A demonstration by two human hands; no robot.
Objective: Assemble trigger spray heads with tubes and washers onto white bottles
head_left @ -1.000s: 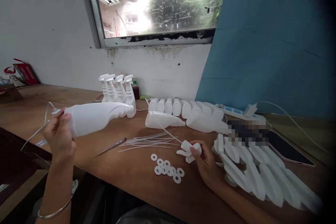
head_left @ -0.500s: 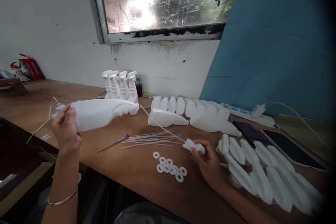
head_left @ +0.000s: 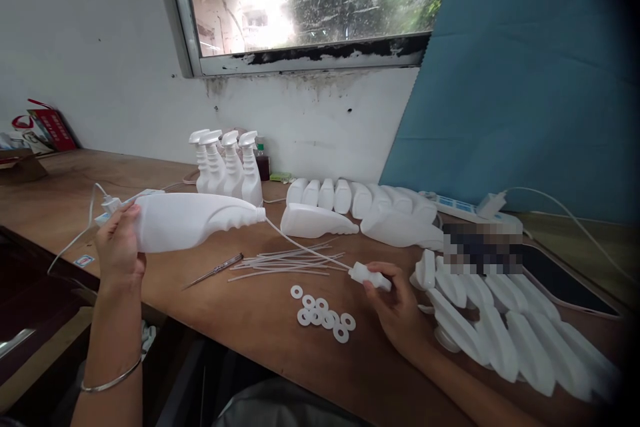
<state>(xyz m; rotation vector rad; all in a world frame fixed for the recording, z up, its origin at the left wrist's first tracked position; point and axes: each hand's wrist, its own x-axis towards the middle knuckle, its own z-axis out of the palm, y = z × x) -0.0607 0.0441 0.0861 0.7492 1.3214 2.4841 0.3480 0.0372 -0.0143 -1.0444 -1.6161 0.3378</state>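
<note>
1. In the head view, my left hand [head_left: 119, 247] is wrapped around the bottom end of a long white plastic bottle [head_left: 193, 219]. The fingers are curled shut on it.
2. I hold the bottle on its side, up off the brown wooden counter [head_left: 250, 327]. Its narrow neck points to the right.
3. My right hand [head_left: 395, 303] rests low by the counter. Its fingers pinch a small white plastic spray head [head_left: 370, 275].
4. A thin clear plastic tube [head_left: 307, 247] runs from the spray head up to the mouth of the bottle. The tip of the tube is right at the opening; I cannot tell how far in it goes.
5. Under the tube lies a loose bunch of thin clear straws [head_left: 287, 261], flat on the counter.
6. Just in front of the straws is a little heap of flat white rings [head_left: 323, 315], near my right hand.
7. A thin metal screwdriver [head_left: 214, 269] lies left of the straws.
8. Four finished white spray bottles [head_left: 227, 165] stand upright by the wall.
9. A row of empty white bottles [head_left: 360, 210] lies on its side behind the straws.
10. More white spray heads [head_left: 500, 337] lie in a row on the right, just beside my right hand.
11. A white power strip [head_left: 465, 212] sits near the blue board [head_left: 525, 80].
</note>
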